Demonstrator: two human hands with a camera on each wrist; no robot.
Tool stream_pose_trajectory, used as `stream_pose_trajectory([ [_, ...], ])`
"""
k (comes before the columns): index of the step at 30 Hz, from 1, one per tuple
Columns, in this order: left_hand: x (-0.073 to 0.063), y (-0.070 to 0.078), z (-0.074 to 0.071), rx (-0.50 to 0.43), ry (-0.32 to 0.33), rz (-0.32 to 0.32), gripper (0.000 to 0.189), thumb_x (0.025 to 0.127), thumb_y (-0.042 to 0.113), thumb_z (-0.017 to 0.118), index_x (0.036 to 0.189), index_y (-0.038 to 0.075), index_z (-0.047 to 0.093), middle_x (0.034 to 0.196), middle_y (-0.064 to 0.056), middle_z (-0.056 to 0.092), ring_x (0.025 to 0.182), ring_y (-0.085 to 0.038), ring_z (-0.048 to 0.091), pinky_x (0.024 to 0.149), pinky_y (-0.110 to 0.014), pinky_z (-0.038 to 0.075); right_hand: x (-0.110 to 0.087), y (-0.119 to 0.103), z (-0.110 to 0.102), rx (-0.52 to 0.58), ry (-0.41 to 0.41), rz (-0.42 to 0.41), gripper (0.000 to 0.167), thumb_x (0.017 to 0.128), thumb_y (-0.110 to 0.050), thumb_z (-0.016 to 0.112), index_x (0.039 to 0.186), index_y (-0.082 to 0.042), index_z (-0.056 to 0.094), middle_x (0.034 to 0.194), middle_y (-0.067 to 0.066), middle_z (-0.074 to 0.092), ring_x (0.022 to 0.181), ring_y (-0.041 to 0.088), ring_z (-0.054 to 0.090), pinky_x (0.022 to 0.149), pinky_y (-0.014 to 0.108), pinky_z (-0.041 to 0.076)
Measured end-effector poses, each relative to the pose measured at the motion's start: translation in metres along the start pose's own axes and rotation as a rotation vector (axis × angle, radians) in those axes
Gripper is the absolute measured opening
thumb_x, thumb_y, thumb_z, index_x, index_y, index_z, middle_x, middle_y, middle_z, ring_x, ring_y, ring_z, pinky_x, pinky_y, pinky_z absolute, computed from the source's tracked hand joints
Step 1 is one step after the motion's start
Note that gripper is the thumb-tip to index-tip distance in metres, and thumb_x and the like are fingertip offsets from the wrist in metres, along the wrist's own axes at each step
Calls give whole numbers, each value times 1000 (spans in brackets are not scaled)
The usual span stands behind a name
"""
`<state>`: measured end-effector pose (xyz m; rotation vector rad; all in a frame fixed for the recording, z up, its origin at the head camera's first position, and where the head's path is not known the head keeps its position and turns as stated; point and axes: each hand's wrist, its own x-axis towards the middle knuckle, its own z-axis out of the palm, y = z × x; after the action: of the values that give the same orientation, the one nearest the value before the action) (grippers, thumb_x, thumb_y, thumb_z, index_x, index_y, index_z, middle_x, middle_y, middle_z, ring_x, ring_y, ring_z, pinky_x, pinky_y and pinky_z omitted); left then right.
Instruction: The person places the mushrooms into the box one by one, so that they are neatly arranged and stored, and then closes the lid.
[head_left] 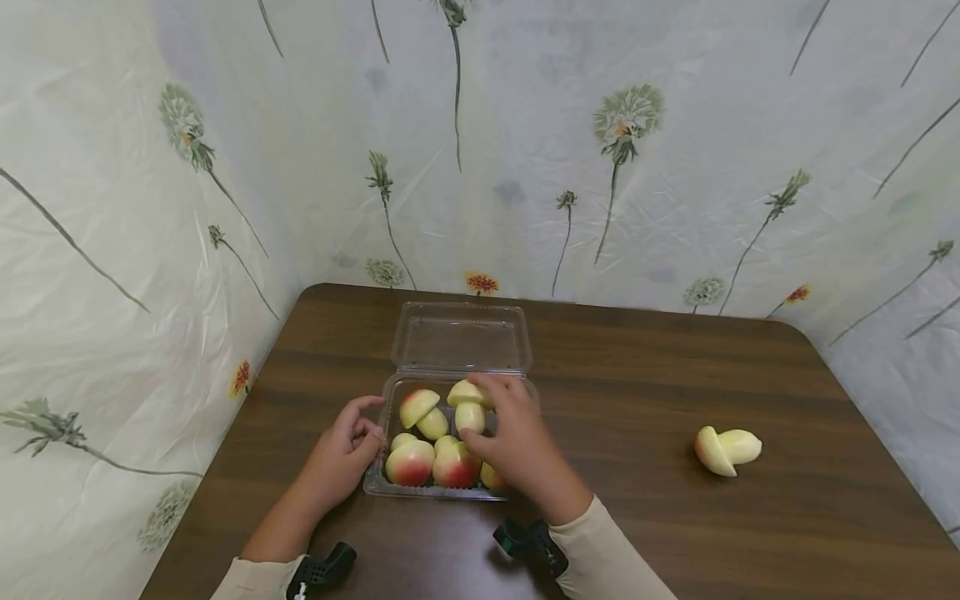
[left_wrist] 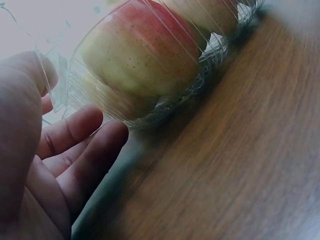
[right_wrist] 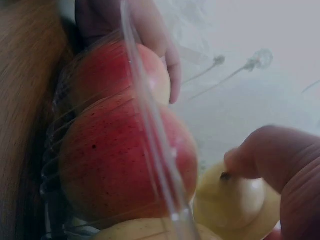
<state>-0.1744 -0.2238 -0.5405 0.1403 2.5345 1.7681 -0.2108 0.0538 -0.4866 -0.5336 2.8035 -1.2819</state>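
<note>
A clear plastic clamshell container [head_left: 435, 493] stands on the table with several mushroom-shaped pieces in it, yellow with red-blushed caps. My right hand [head_left: 521, 442] reaches over its right side and pinches one mushroom-shaped piece [head_left: 470, 417] by cap and stem. In the right wrist view the thumb [right_wrist: 265, 150] presses the pale stem's end. At the container's left wall, my left hand [head_left: 341, 454] holds the rim, fingers bent about the edge. Beside it inside lie a tilted mushroom-shaped piece [head_left: 420, 410] and red-capped ones [head_left: 409, 463] along the front. My right hand partly covers another at front right.
The container's hinged lid [head_left: 461, 337] lies folded back toward the rear edge. One more mushroom-shaped piece [head_left: 726, 450] lies on its side on the brown table [head_left: 615, 375], well to the right. A flower-printed sheet [head_left: 510, 125] hangs behind and to both sides.
</note>
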Motion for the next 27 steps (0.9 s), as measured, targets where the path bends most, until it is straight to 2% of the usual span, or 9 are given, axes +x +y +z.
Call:
stream_pose_trajectory([
  [6,0,0,0,-26,-6,15,45,105,11,58,148,13,44,88,-9,65,71,-15,62,70,-29,54,2,3,4,-68,-12,-14,70,87,-19,83,150,-23,54,147,12,48,132,32,52,103,52,49],
  [17,0,-1,0,-14,2,21,44,105,12,58,147,14,45,86,-7,64,70,-14,61,69,-28,53,4,7,8,-155,-58,-75,56,94,-14,74,147,-17,57,153,9,51,142,29,51,114,51,44],
  [22,1,-1,0,3,-1,18,43,106,13,57,147,16,45,86,-7,64,70,-15,62,69,-29,53,3,6,8,-163,-58,-86,52,95,-16,73,145,-14,58,151,9,53,140,29,52,113,50,45],
  [27,1,-1,-1,7,-2,16,43,106,12,57,147,16,45,87,-8,65,70,-15,62,70,-28,53,2,5,8,-140,-71,-55,43,96,-23,73,138,-18,65,147,12,53,134,33,56,110,52,47],
])
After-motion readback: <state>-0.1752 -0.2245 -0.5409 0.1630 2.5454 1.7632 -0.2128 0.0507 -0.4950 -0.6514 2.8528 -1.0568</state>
